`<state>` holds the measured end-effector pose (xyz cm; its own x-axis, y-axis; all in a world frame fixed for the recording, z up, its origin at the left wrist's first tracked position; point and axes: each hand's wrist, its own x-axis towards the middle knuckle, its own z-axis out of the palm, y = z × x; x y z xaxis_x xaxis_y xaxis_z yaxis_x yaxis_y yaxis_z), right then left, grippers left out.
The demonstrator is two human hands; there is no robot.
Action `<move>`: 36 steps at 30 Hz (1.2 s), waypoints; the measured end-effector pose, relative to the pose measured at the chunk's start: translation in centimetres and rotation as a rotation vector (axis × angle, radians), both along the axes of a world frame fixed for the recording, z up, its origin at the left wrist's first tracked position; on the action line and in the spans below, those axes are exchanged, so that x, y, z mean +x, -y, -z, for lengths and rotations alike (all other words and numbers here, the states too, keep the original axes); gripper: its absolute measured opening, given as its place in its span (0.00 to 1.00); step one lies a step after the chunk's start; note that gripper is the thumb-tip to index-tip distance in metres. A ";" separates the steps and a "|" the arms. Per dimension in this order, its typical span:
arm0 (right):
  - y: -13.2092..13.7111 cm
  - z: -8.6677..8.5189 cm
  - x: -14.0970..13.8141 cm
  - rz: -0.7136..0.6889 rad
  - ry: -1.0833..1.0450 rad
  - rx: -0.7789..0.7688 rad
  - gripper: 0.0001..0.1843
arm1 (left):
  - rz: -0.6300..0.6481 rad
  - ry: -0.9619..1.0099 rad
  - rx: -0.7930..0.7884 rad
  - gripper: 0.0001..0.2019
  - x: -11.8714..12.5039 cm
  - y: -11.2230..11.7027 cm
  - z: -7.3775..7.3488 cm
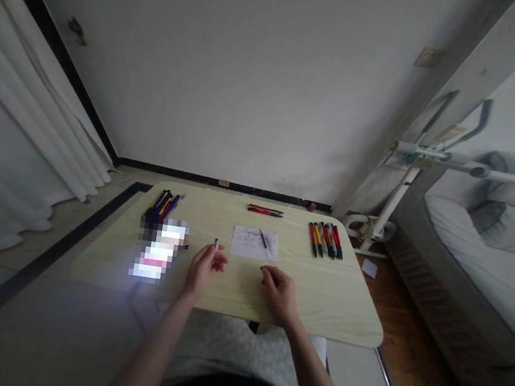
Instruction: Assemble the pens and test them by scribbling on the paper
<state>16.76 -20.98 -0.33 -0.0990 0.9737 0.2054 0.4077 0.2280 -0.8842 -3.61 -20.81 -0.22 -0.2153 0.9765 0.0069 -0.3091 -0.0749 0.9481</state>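
My left hand hovers over the light wooden table with its fingers pinched on a small pen part that sticks up from them. My right hand rests on the table to the right, fingers curled in; whether anything is inside them is hidden. Just beyond both hands lies a white sheet of paper with a dark pen on it.
Several blue and yellow pens lie at the far left, several red, yellow and black pens at the far right, two red and black pens at the back. A blurred patch sits left. A sofa stands right.
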 end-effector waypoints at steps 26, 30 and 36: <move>0.2 -0.4 -0.1 -0.006 0.062 0.031 0.15 | -0.050 0.213 -0.029 0.17 -0.8 -0.4 0.2; 0.2 -0.3 -0.1 -0.008 0.075 0.036 0.15 | -0.047 0.199 -0.016 0.17 -0.6 -0.3 0.2; 0.1 -0.2 0.0 -0.014 0.089 0.038 0.13 | -0.059 0.141 -0.007 0.17 -0.4 -0.2 0.1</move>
<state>16.74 -21.11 -0.17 -0.1315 0.9639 0.2316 0.4807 0.2663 -0.8354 -4.01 -20.59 -0.33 -0.2704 0.9621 -0.0347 -0.4349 -0.0900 0.8960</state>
